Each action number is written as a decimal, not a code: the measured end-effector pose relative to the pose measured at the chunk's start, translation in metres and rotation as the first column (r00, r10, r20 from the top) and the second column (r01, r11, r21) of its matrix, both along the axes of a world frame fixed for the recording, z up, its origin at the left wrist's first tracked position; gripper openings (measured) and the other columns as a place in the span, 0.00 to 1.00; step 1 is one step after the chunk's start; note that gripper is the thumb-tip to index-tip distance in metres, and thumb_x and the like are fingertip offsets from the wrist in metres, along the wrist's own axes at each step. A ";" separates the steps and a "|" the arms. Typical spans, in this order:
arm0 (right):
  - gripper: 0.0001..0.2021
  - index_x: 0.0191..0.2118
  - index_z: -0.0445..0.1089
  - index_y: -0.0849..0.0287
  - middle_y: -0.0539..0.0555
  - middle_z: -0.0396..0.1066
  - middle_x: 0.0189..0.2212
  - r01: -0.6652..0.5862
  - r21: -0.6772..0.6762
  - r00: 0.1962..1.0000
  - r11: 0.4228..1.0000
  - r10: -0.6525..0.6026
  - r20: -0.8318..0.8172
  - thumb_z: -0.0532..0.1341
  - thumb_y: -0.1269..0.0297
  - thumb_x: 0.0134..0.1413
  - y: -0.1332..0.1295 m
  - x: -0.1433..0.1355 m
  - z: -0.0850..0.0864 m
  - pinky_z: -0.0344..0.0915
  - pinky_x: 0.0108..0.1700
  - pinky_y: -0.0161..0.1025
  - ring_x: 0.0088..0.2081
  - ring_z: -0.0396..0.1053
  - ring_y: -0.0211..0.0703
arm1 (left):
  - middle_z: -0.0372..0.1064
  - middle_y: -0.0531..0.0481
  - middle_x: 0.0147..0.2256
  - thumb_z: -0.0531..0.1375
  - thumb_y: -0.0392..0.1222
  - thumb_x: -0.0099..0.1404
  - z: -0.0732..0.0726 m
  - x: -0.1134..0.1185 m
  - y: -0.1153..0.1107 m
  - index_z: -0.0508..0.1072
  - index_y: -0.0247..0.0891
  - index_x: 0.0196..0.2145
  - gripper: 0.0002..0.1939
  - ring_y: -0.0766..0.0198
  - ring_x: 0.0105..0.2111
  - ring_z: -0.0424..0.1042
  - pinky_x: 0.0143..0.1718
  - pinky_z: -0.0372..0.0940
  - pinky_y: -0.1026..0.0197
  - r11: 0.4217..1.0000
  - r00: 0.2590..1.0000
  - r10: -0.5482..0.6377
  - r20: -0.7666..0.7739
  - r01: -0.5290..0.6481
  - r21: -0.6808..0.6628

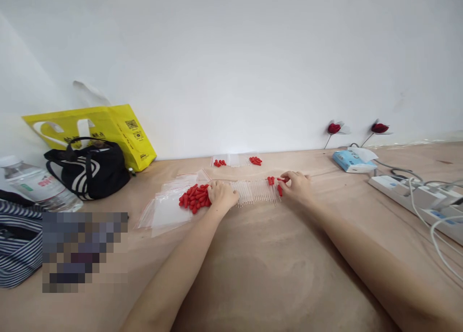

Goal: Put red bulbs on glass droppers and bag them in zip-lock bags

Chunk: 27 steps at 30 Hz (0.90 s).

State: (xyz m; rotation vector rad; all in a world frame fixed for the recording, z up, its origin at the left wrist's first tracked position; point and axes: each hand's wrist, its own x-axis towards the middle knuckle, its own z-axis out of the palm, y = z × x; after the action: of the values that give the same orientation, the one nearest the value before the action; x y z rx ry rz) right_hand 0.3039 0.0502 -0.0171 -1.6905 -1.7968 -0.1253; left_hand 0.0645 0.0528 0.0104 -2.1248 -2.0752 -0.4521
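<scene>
A row of thin clear tubes (255,191), which look like glass droppers, lies side by side on the table. To its left is a heap of red rubber bulbs (193,199), spread over clear zip bags (168,214). My left hand (222,195) rests at the right edge of the heap, fingers touching bulbs and the thumb apart over the tubes; its fingertips are partly hidden. At the row's right end, my right hand (297,187) pinches a red bulb (281,180). Several red bulbs (271,181) sit on the tube ends there.
Small bags with red bulbs (255,161) lie near the wall. At left stand a yellow bag (133,144), a black bag (97,170), a water bottle (36,182) and a striped bag (18,250). At right are a tissue pack (352,161) and a power strip (415,201) with cables.
</scene>
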 end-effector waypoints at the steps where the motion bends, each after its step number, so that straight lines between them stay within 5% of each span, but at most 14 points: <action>1: 0.11 0.35 0.67 0.58 0.53 0.71 0.31 -0.012 0.051 0.999 0.999 0.014 -0.035 0.53 0.60 0.49 -0.005 -0.003 -0.003 0.50 0.41 0.43 0.37 0.64 0.45 | 0.69 0.33 0.37 0.56 0.45 0.50 0.001 0.000 0.001 0.74 0.32 0.25 0.13 0.42 0.42 0.63 0.40 0.55 0.46 1.000 1.000 0.009 -0.003 -0.009 -0.017; 6: 0.13 0.41 0.67 0.58 0.55 0.69 0.34 -0.263 0.129 0.962 0.956 0.270 -0.044 0.52 0.63 0.52 -0.036 -0.029 -0.014 0.52 0.39 0.41 0.37 0.63 0.45 | 0.70 0.32 0.37 0.58 0.44 0.48 0.004 0.003 0.007 0.75 0.32 0.28 0.13 0.41 0.43 0.64 0.39 0.57 0.47 0.996 0.999 0.033 -0.020 -0.034 -0.088; 12: 0.10 0.40 0.70 0.53 0.53 0.69 0.33 -0.510 0.020 0.858 0.860 0.507 0.080 0.54 0.65 0.53 -0.061 -0.055 -0.009 0.49 0.40 0.42 0.36 0.61 0.42 | 0.69 0.33 0.36 0.55 0.44 0.53 0.015 -0.002 0.000 0.74 0.31 0.29 0.14 0.42 0.43 0.64 0.39 0.57 0.48 0.995 0.998 -0.001 -0.057 -0.004 -0.100; 16: 0.09 0.38 0.71 0.51 0.52 0.69 0.34 -0.544 -0.026 0.834 0.839 0.544 0.097 0.55 0.64 0.53 -0.063 -0.058 -0.007 0.47 0.40 0.42 0.37 0.61 0.41 | 0.70 0.41 0.29 0.53 0.39 0.56 0.023 -0.016 -0.030 0.72 0.34 0.22 0.11 0.51 0.37 0.66 0.36 0.58 0.54 0.975 0.977 -0.191 -0.097 0.177 -0.137; 21: 0.10 0.37 0.71 0.51 0.52 0.70 0.34 -0.533 -0.053 0.840 0.844 0.536 0.081 0.56 0.58 0.52 -0.062 -0.058 -0.007 0.47 0.39 0.42 0.36 0.61 0.42 | 0.69 0.46 0.31 0.53 0.37 0.61 0.010 -0.042 -0.066 0.70 0.34 0.28 0.08 0.57 0.35 0.65 0.36 0.55 0.56 0.892 0.863 -0.451 -0.227 0.441 -0.096; 27: 0.10 0.35 0.73 0.51 0.53 0.70 0.32 -0.498 -0.050 0.861 0.866 0.501 0.090 0.55 0.58 0.53 -0.060 -0.061 -0.009 0.46 0.39 0.43 0.35 0.61 0.42 | 0.68 0.47 0.31 0.54 0.36 0.62 -0.006 -0.060 -0.066 0.68 0.35 0.27 0.07 0.58 0.34 0.64 0.35 0.54 0.57 0.827 0.764 -0.529 -0.370 0.561 -0.024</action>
State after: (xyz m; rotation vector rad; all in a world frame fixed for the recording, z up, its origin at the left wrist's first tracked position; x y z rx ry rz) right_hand 0.2425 -0.0095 -0.0260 -1.1943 -2.2616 0.0416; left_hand 0.0042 -0.0136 0.0046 -2.5076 -1.1947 -0.1744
